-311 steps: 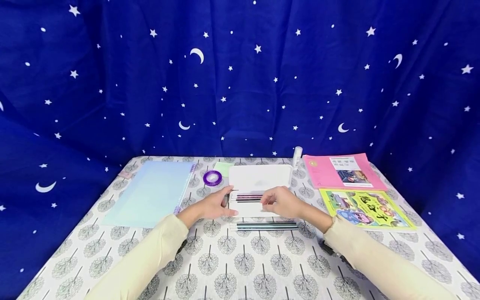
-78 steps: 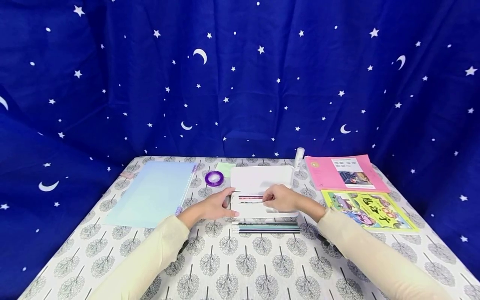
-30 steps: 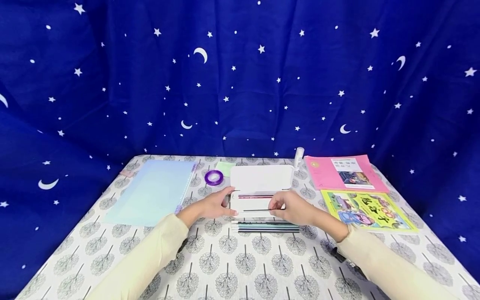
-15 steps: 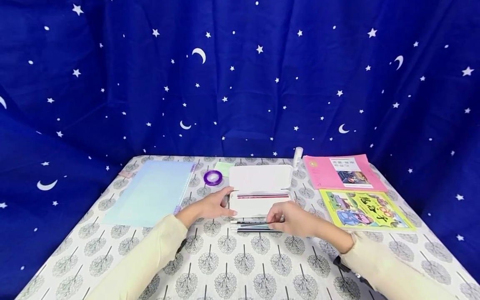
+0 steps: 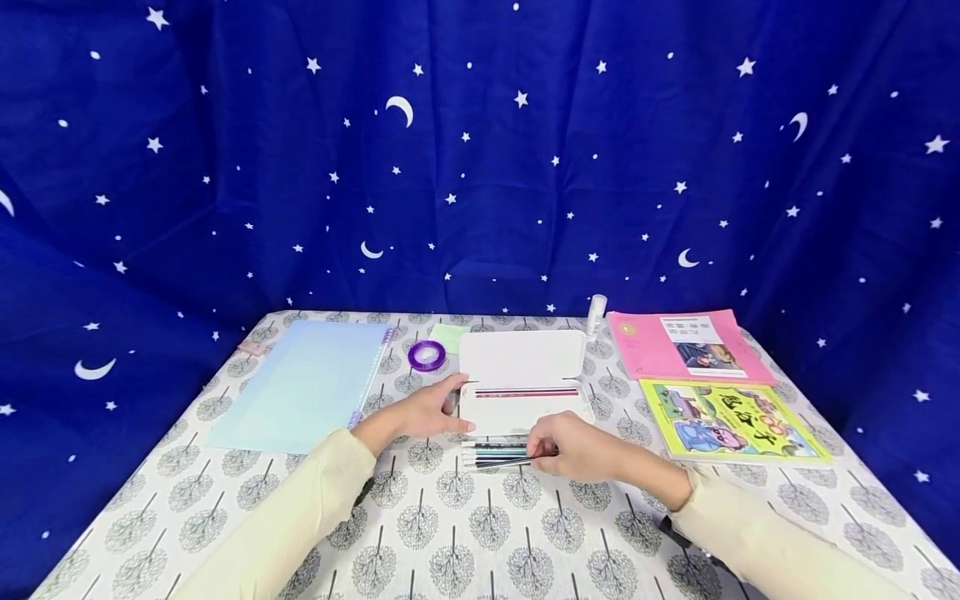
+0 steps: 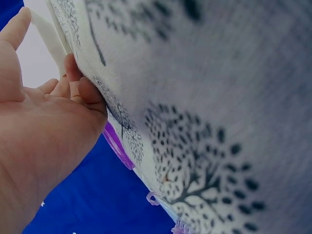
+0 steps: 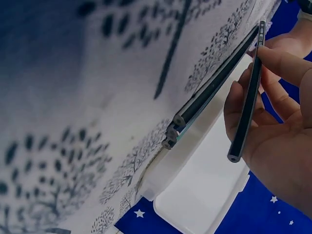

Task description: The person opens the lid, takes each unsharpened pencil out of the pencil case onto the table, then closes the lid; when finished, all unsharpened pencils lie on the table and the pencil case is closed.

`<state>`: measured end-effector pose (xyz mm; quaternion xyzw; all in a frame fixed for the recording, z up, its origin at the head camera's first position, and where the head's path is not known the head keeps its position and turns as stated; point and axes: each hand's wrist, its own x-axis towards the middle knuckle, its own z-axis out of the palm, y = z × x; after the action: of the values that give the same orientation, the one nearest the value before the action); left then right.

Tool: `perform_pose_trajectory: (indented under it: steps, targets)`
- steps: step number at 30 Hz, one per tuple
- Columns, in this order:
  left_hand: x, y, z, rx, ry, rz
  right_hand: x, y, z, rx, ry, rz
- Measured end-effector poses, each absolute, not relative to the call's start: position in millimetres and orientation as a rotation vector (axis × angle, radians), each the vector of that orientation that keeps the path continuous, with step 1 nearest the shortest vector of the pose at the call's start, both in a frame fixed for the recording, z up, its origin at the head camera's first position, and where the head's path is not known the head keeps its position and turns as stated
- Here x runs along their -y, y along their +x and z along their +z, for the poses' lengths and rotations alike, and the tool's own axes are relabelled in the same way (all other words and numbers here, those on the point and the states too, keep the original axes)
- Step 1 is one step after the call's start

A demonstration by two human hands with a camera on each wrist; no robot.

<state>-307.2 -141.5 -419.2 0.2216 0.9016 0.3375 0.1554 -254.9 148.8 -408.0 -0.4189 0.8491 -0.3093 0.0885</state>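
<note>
An open white pencil case (image 5: pixel 517 410) lies with its lid (image 5: pixel 521 355) folded back; a reddish and a dark pencil (image 5: pixel 525 393) lie along its far side. My left hand (image 5: pixel 420 414) holds the case's left end, thumb at the near corner and index finger at the far one. In front of the case, several dark and green pencils (image 5: pixel 487 450) lie side by side. My right hand (image 5: pixel 573 447) pinches one dark pencil (image 7: pixel 246 114) between thumb and fingers, beside the row and tilted to it. The right wrist view shows its flat end pointing down.
Left lies a pale blue binder (image 5: pixel 300 387). Purple tape (image 5: pixel 427 356) and a green paper pad (image 5: pixel 450 337) sit behind my left hand. A white tube (image 5: pixel 596 317) stands behind the case. At right are a pink book (image 5: pixel 645 346) and a yellow picture book (image 5: pixel 738 421).
My right hand has taken a dark pencil out of the case and carried it toward me to the row on the cloth. The row has grown. My left hand has stayed put.
</note>
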Motion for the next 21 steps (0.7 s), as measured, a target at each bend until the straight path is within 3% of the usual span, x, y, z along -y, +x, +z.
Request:
perform_pose_trajectory:
  steps: [21]
  targets:
    - [140.8,-305.7,-417.6,-2.596,0.639,0.951,-145.5,-252.2,-406.0,-2.619,-1.135,-0.748]
